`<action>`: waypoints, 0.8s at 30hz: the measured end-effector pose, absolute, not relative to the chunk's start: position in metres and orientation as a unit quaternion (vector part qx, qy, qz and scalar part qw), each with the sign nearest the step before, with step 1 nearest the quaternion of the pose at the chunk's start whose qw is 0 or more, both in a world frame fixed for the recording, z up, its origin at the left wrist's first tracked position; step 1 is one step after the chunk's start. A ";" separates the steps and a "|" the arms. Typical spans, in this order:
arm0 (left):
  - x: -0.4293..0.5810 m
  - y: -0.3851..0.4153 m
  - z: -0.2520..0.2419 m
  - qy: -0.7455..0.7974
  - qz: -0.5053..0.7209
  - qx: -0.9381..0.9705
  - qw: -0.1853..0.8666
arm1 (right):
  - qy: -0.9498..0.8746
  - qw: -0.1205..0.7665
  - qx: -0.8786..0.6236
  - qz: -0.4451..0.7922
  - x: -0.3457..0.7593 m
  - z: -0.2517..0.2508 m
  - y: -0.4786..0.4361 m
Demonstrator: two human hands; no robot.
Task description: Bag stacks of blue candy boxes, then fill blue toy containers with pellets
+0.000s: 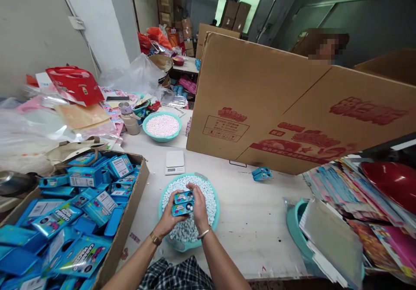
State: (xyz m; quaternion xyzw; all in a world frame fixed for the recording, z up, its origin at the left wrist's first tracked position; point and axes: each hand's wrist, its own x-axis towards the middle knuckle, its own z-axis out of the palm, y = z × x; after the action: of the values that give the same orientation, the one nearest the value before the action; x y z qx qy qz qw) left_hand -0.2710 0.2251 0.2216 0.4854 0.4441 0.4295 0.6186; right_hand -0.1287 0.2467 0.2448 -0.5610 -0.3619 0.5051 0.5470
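My left hand [169, 220] is closed round two small blue candy boxes [183, 197], stacked one against the other, with a dark round opening at their right ends. White pieces show at the opening of the lower box. My right hand [200, 205] is pressed against the right ends of the boxes, its fingers bent at the top; whatever lies in its palm is hidden. Beneath both hands stands a turquoise basin [213, 227] full of small pale blue candies [186, 233].
At left is a cardboard box [130, 214] of blue candy packs [86, 255]. A white scale [174, 162], a basin of pink candies [162, 125] and a bottle [130, 119] stand behind. A big carton [260, 104] blocks the back right; a blue packet [261, 174] lies before it.
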 end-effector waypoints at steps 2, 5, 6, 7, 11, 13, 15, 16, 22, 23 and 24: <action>-0.270 0.225 0.220 0.444 0.422 0.489 0.621 | -0.343 0.559 -0.563 0.502 -0.130 0.245 0.246; -0.270 0.224 0.217 0.446 0.419 0.488 0.623 | -0.345 0.555 -0.571 0.497 -0.131 0.245 0.248; -0.270 0.224 0.217 0.447 0.419 0.485 0.624 | -0.346 0.548 -0.562 0.513 -0.130 0.245 0.248; -0.272 0.223 0.217 0.447 0.418 0.483 0.627 | -0.342 0.546 -0.550 0.531 -0.128 0.244 0.249; -0.284 0.220 0.228 0.422 0.410 0.497 0.638 | -0.307 0.558 -0.524 0.565 -0.110 0.235 0.249; -0.292 0.219 0.236 0.406 0.408 0.512 0.638 | -0.342 0.513 -0.543 0.570 -0.101 0.225 0.248; -0.298 0.218 0.243 0.396 0.409 0.517 0.639 | -0.398 0.445 -0.556 0.579 -0.096 0.215 0.246; -0.300 0.218 0.245 0.393 0.408 0.515 0.644 | -0.421 0.420 -0.558 0.578 -0.095 0.211 0.244; -0.304 0.219 0.248 0.424 0.382 0.415 0.709 | -0.505 0.415 -0.496 0.571 -0.084 0.238 0.219; -0.301 0.220 0.250 0.426 0.374 0.410 0.715 | -0.541 0.403 -0.478 0.562 -0.079 0.249 0.213; -0.296 0.221 0.252 0.425 0.363 0.414 0.718 | -0.584 0.389 -0.464 0.541 -0.075 0.259 0.208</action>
State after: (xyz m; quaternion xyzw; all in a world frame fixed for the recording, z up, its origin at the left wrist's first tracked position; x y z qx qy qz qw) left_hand -0.2956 0.2210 0.2524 0.4142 0.4251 0.3634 0.7181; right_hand -0.0749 0.2083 0.2593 -0.4641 -0.5837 0.5406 0.3894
